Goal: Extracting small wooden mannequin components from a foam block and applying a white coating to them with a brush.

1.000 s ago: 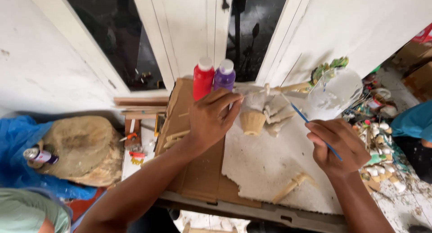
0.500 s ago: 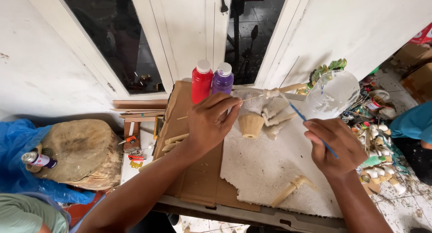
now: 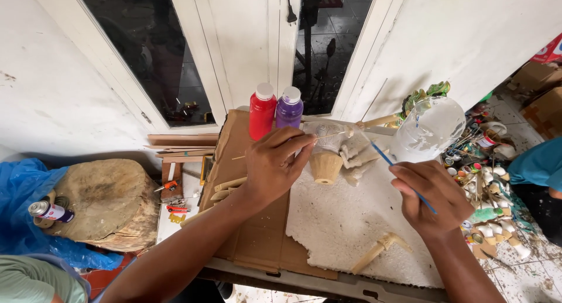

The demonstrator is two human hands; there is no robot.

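Observation:
My left hand (image 3: 275,165) pinches a thin wooden skewer (image 3: 336,135) that carries a small figure: a tan cone-shaped base (image 3: 325,167) with pale carved pieces (image 3: 358,152) beside it. It hovers over a white foam board (image 3: 345,224) lying on brown cardboard (image 3: 257,244). My right hand (image 3: 432,196) grips a blue-handled paintbrush (image 3: 383,158), its tip pointing up-left toward the figure. A red paint bottle (image 3: 261,112) and a purple paint bottle (image 3: 289,107) stand just behind my left hand.
A clear plastic bottle (image 3: 428,129) lies at the back right. A small wooden piece (image 3: 380,250) rests on the foam. Paint pots and small jars (image 3: 486,212) crowd the right. A wood stump (image 3: 102,203) with a spray can (image 3: 51,211) sits left. Another person's teal sleeve (image 3: 535,165) shows far right.
Both hands have shifted only slightly; the brush tip has come a little nearer the figure on the skewer. The view has tilted a bit.

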